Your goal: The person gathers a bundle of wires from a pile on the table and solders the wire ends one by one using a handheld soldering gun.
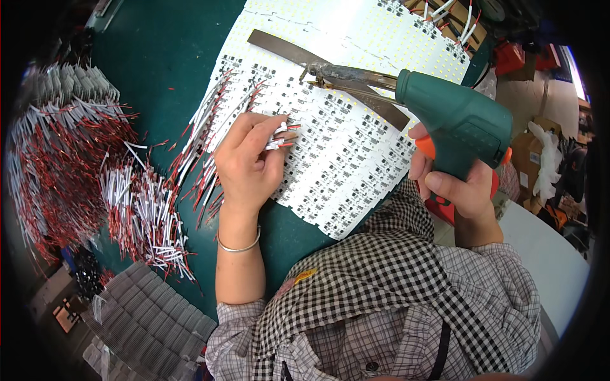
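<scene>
wires (284, 134), red and white, sit pinched in the left hand (249, 166) on the white board (343, 146), while the right hand (459, 190) grips the green solder gun (454, 120), so keep the wire ends still and bring the hot tip down slowly.

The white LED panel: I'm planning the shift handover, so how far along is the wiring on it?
Done: rows along the white LED panel's left edge already carry red and white leads. In hand: the left hand pinches a short wire pair onto the panel, while the right hand holds a green soldering gun, tip just above. Left: most rows look bare, and a large wire pile waits.
</scene>
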The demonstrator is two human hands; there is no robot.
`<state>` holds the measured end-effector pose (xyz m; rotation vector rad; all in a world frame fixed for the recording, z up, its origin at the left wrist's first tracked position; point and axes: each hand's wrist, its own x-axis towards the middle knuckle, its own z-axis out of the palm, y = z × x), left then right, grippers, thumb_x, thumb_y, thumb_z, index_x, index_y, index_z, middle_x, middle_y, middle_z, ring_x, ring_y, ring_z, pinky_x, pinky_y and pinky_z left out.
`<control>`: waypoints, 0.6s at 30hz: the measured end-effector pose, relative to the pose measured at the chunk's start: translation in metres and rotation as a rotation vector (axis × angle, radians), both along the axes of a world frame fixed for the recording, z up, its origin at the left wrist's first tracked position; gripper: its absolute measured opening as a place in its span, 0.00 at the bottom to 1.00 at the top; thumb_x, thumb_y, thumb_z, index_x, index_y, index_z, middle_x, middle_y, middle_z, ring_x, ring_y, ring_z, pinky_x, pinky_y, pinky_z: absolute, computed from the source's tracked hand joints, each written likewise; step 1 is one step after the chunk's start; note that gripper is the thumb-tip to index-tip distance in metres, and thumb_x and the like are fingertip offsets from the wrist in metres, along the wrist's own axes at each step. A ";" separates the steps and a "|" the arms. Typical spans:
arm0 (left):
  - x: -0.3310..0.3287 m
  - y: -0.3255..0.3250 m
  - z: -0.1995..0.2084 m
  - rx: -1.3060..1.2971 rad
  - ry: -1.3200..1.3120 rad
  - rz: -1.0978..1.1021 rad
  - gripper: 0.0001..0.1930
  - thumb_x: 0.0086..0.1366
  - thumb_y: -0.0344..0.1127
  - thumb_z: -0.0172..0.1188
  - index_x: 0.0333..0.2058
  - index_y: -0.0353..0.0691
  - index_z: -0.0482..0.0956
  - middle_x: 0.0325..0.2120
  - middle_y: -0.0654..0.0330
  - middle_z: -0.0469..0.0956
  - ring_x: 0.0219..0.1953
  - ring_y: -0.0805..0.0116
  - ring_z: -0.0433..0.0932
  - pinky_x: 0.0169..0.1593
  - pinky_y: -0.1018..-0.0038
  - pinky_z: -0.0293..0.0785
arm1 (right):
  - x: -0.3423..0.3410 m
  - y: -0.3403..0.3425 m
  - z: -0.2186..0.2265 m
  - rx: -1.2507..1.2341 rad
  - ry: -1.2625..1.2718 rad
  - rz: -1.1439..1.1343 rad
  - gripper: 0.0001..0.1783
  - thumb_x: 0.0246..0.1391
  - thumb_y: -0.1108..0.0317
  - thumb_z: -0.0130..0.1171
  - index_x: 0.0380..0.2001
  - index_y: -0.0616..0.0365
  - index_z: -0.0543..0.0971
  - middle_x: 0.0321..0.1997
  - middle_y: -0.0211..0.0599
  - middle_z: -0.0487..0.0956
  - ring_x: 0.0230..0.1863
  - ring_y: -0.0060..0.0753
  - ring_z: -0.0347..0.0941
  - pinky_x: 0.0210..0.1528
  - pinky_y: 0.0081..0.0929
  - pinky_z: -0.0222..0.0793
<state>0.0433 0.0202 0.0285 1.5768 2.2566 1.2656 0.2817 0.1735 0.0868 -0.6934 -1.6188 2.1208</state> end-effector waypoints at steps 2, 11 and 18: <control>0.000 -0.001 -0.002 0.041 -0.060 -0.012 0.10 0.55 0.17 0.55 0.35 0.32 0.80 0.27 0.57 0.78 0.28 0.70 0.76 0.33 0.80 0.70 | 0.002 0.001 -0.002 -0.013 -0.018 0.033 0.28 0.47 0.77 0.59 0.54 0.68 0.68 0.42 0.45 0.77 0.30 0.21 0.72 0.28 0.18 0.69; 0.004 -0.003 0.004 0.153 -0.201 0.257 0.10 0.59 0.19 0.52 0.38 0.34 0.78 0.27 0.58 0.78 0.27 0.71 0.76 0.35 0.80 0.71 | -0.001 0.004 0.001 -0.008 0.073 -0.015 0.28 0.47 0.77 0.60 0.54 0.67 0.68 0.45 0.45 0.76 0.33 0.22 0.72 0.29 0.19 0.69; 0.006 0.008 0.005 0.055 0.038 0.172 0.29 0.36 0.11 0.49 0.38 0.38 0.84 0.22 0.60 0.74 0.26 0.72 0.75 0.29 0.79 0.70 | 0.002 0.005 0.001 -0.021 -0.031 0.041 0.27 0.48 0.77 0.59 0.53 0.68 0.69 0.34 0.39 0.77 0.29 0.19 0.70 0.30 0.18 0.68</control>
